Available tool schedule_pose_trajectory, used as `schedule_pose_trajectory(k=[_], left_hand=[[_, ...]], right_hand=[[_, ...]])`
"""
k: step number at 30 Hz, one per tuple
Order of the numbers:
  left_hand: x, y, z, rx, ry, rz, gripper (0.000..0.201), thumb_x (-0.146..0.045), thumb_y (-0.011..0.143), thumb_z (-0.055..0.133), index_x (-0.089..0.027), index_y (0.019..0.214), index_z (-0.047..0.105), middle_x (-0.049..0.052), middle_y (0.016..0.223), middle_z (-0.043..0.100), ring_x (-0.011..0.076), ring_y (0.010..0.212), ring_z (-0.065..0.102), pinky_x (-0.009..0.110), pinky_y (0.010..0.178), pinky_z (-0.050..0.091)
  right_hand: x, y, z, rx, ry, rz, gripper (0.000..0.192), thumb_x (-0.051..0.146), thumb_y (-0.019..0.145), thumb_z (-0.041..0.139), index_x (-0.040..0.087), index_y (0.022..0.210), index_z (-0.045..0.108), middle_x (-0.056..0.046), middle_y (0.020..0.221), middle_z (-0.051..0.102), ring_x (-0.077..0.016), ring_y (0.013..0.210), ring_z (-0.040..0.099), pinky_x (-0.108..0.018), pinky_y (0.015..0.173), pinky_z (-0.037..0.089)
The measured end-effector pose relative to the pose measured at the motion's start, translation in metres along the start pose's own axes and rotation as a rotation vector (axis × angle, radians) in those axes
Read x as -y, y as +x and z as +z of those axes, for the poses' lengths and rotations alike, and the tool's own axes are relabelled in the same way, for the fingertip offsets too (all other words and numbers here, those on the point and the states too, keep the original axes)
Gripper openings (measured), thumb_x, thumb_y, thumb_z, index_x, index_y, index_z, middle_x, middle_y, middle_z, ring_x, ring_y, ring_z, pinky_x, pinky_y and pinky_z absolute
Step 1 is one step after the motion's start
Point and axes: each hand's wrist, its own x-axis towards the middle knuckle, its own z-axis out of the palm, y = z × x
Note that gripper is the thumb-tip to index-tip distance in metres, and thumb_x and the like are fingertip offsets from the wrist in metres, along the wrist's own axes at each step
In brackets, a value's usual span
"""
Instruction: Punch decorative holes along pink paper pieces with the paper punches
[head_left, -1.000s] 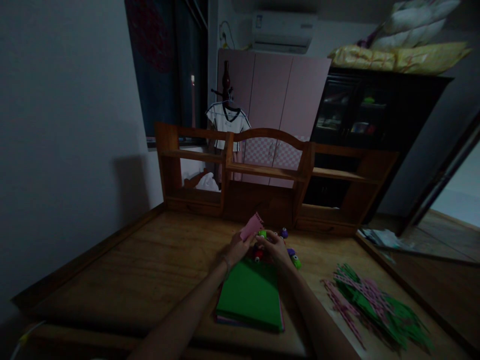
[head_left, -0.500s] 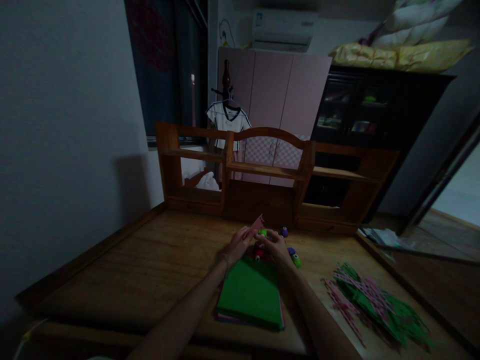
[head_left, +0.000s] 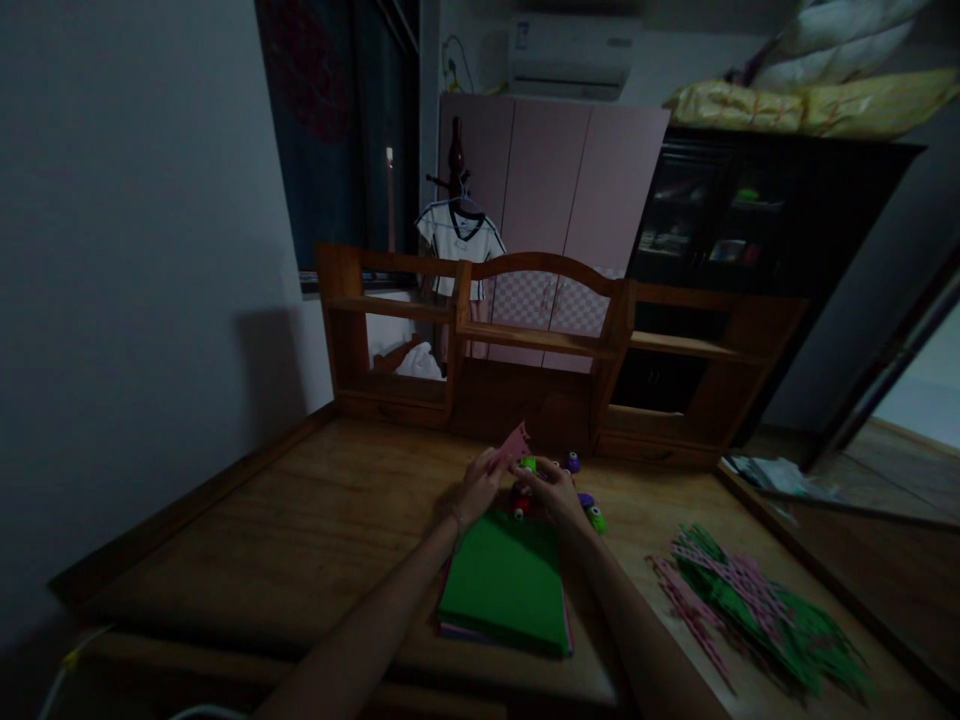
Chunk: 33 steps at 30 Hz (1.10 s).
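Note:
My left hand (head_left: 480, 482) is closed on a piece of pink paper (head_left: 513, 446), which slants up with a notched far edge. Close beside it, my right hand (head_left: 553, 485) has its fingers curled round a small bright green paper punch (head_left: 529, 464) that meets the paper. Fingers cover part of the punch. Just below the hands sits a red punch (head_left: 520, 506) with a white dot. Under my wrists lies a stack of coloured paper, its top sheet green (head_left: 506, 585).
Right of my hands stand a purple punch (head_left: 573, 462) and a green one (head_left: 596, 518). A heap of green and pink cut strips (head_left: 757, 600) lies at the table's right. A wooden shelf unit (head_left: 536, 342) closes off the table's back, with a wall at left.
Both hands stay together at the pink paper and the green punch, with only slight finger movement. The whole view has shifted a little.

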Motion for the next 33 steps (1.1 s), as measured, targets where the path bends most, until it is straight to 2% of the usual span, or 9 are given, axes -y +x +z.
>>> schedule_pose_trajectory(k=[7,11,18,24,33], left_hand=[[0.006,0.004,0.001,0.054,0.022,0.143,0.039,-0.046,0.089,0.042,-0.016,0.095,0.066,0.006,0.089,0.064,0.0178,0.085,0.056,0.028,0.078,0.043],[0.008,0.006,0.003,0.03,0.049,0.154,0.037,-0.045,0.089,0.042,-0.018,0.096,0.066,0.006,0.094,0.064,0.0181,0.09,0.056,0.028,0.083,0.042],[0.011,0.006,0.003,0.017,0.047,0.157,0.037,-0.046,0.089,0.042,-0.017,0.097,0.064,0.005,0.093,0.063,0.0165,0.086,0.056,0.027,0.08,0.042],[0.012,0.007,0.004,-0.002,0.069,0.173,0.038,-0.045,0.09,0.041,-0.016,0.097,0.064,0.005,0.092,0.062,0.0162,0.087,0.055,0.027,0.081,0.042],[0.011,0.007,0.004,0.034,0.087,0.212,0.035,-0.043,0.091,0.041,-0.017,0.095,0.065,0.004,0.09,0.061,0.0148,0.083,0.054,0.025,0.078,0.041]], right_hand=[[-0.002,0.0,0.002,-0.014,-0.014,0.003,0.038,0.046,0.066,0.072,0.02,0.093,0.064,-0.002,0.078,0.064,-0.0142,0.06,0.059,-0.025,0.055,0.046],[0.0,-0.001,0.002,-0.015,-0.022,0.002,0.041,0.048,0.065,0.072,0.02,0.094,0.064,-0.002,0.079,0.063,-0.0142,0.06,0.059,-0.025,0.055,0.047],[0.0,-0.001,0.002,0.004,-0.02,-0.009,0.038,0.045,0.067,0.071,0.021,0.095,0.064,-0.002,0.081,0.064,-0.0145,0.062,0.059,-0.025,0.057,0.047],[0.002,-0.001,0.003,0.01,-0.024,0.012,0.041,0.048,0.064,0.072,0.021,0.094,0.065,-0.001,0.076,0.065,-0.0159,0.061,0.06,-0.026,0.057,0.046],[0.0,-0.001,0.001,0.005,-0.018,0.007,0.038,0.046,0.065,0.073,0.021,0.092,0.064,0.0,0.075,0.064,-0.0145,0.059,0.06,-0.025,0.055,0.045]])
